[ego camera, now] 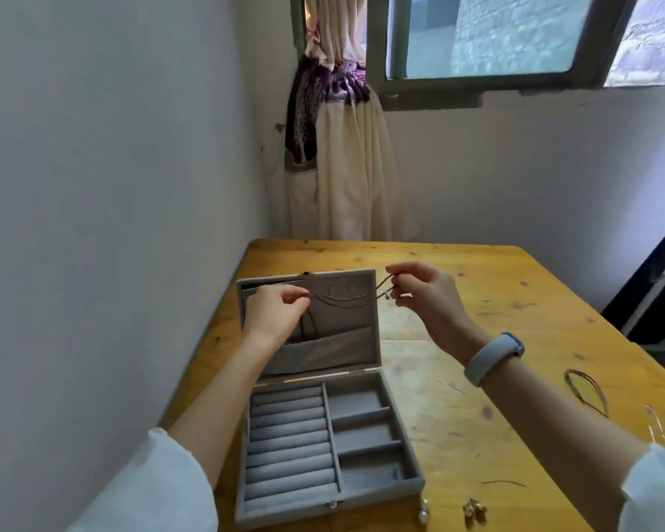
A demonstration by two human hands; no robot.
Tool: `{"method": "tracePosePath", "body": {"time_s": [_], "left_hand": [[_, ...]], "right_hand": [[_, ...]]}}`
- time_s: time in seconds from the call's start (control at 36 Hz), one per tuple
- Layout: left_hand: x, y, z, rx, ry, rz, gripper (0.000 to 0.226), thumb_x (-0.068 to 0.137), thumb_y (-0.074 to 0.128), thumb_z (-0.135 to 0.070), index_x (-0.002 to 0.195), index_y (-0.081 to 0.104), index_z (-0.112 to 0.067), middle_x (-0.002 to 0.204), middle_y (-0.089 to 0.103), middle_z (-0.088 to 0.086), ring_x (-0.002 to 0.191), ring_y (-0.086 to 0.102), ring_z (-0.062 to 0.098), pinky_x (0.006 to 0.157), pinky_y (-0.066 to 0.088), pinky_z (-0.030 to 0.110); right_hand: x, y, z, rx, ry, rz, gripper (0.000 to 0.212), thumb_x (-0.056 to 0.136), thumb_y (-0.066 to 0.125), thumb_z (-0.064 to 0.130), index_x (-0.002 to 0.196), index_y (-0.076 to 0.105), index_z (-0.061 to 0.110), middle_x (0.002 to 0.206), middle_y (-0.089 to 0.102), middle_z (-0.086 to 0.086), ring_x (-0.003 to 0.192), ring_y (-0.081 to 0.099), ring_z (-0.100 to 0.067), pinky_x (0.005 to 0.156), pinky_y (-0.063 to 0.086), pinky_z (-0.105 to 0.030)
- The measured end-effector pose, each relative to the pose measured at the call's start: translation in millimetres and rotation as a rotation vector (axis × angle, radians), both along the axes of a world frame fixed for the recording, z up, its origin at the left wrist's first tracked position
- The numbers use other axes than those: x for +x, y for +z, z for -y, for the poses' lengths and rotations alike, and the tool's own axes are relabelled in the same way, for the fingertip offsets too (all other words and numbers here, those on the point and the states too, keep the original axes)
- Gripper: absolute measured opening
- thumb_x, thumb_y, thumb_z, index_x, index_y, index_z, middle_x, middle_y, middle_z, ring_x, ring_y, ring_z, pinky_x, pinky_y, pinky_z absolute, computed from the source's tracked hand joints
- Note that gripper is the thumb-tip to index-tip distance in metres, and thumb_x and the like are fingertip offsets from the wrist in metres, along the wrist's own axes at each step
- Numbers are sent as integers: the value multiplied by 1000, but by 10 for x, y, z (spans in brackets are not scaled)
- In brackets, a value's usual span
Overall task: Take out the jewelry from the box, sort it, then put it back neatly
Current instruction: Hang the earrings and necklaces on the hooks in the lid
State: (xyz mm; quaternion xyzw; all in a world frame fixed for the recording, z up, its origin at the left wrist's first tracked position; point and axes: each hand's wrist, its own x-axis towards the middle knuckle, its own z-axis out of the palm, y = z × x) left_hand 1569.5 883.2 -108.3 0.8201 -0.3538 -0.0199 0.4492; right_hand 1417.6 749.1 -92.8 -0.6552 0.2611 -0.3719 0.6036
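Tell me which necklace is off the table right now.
The thin dark chain, stretched between the left hand and right hand before the box lid. The other chains lie on the table.

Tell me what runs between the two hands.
A thin dark chain stretches from left hand to right hand, in front of the box lid, in the head view.

The jewelry box (325, 447) lay open near the wooden table's (457, 416) left edge, its upright lid (334, 339) blocking the way behind the tray. A thin chain (342, 299), stretched between the left hand (275, 312) and right hand (425, 297), crossed the lid. Necklaces (588, 389), a pearl earring (537, 512) and a gold earring (475, 510) lay along the right and near edges; the mid-table planks lay open.
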Motion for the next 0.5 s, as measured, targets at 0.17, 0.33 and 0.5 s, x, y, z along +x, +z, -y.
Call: {"method": "tracePosePath", "body": {"time_s": [0.17,0.33,0.5], "left_hand": [[-86,-364,21,263,105,573,17,85,65,-23,100,72,-22,92,71,0,83,65,19,63,52,30],[-102,-582,38,288,178,798,28,65,82,-25,88,74,-12,76,66,8,70,59,26,57,46,33],[-41,-639,-146,84,207,768,41,81,50,-40,111,62,-15,104,59,8,97,47,22,77,37,36]], "right_hand": [[212,193,64,-125,9,12,23,87,43,-6,89,63,5,74,59,-7,62,58,-14,56,52,-18],[427,315,35,-347,114,-94,19,88,48,-4,92,63,7,78,59,-6,63,61,-10,62,56,-20],[699,359,-52,-782,262,-359,16,87,55,2,98,64,9,82,58,3,73,61,-15,73,52,-23]]}}
